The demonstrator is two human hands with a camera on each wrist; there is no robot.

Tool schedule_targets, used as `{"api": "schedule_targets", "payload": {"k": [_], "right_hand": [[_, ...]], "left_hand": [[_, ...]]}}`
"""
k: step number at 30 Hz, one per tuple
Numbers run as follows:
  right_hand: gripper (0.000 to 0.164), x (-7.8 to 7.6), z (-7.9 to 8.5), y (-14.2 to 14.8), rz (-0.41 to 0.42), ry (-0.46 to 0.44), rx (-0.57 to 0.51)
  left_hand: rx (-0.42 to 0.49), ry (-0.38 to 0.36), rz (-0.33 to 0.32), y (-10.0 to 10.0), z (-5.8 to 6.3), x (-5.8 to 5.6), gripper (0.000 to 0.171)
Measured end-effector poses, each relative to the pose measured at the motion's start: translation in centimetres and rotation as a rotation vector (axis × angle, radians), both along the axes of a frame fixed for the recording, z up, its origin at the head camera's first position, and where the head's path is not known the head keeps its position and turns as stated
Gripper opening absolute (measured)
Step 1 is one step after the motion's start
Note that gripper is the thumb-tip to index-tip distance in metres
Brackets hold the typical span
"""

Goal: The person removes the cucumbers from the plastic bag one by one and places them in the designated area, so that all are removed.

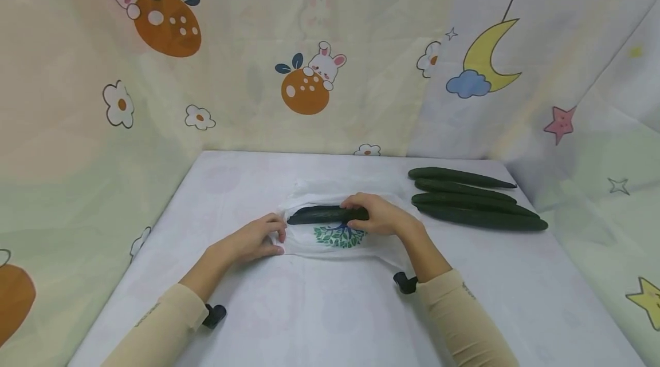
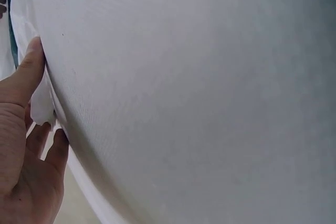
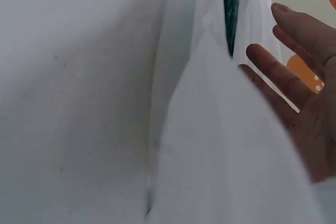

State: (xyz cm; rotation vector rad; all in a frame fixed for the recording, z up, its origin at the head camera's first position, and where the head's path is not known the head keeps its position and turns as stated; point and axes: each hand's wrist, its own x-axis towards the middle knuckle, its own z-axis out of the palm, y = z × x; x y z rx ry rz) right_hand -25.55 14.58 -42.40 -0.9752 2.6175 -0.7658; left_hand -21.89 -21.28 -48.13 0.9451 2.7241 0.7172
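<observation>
One long, dark green cucumber [image 1: 314, 214] lies sideways, its tip pointing left, in or on a thin white plastic bag [image 1: 384, 248]; I can't tell which. The right hand [image 1: 378, 215] spreads its fingers near the right end, and the left hand [image 1: 258, 236] touches the bag's edge, pinching or not, I can't tell. Bunny-print cloth walls [image 1: 247, 23] stand round the flat white table [image 1: 309, 315].

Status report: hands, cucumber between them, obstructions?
Left hand at bag's left edge. Right hand at cucumber's right end. Cucumber inside bag or on top: unclear. Four other cucumbers off right, not blocking.
</observation>
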Motion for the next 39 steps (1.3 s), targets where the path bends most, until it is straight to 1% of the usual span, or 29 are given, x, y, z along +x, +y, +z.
{"api": "schedule_targets", "payload": {"k": [5,9,13,19,24,27,31,39], "right_hand": [[0.048,-0.4,-0.9,0.5,-0.009,0.009,0.027],[0.051,-0.6,-1.5,0.9,-0.009,0.018,0.048],[0.053,-0.5,-1.8,0.9,-0.015,0.031,0.054],[0.053,-0.4,-2.0,0.8,-0.006,0.045,0.071],[0.054,-0.1,-2.5,0.5,0.005,0.061,0.090],[0.054,0.0,-2.9,0.4,0.016,0.041,0.087],[0.057,0.0,-3.2,0.4,0.002,0.001,0.086],[0.064,0.0,-3.5,0.1,0.030,-0.025,0.078]], "left_hand": [[0.008,0.005,-0.008,0.1,-0.1,-0.2,0.018],[0.008,0.009,-0.013,0.1,0.1,-0.3,0.019],[0.003,0.009,-0.002,0.0,0.1,-0.2,0.018],[-0.009,-0.017,0.030,0.0,0.1,-0.2,0.018],[-0.009,-0.024,0.028,0.2,0.1,0.0,0.018],[-0.013,-0.024,0.025,0.2,0.0,0.0,0.018],[-0.010,-0.013,0.017,0.2,0.0,0.0,0.018],[0.001,0.005,0.013,0.0,-0.2,-0.2,0.018]]}}
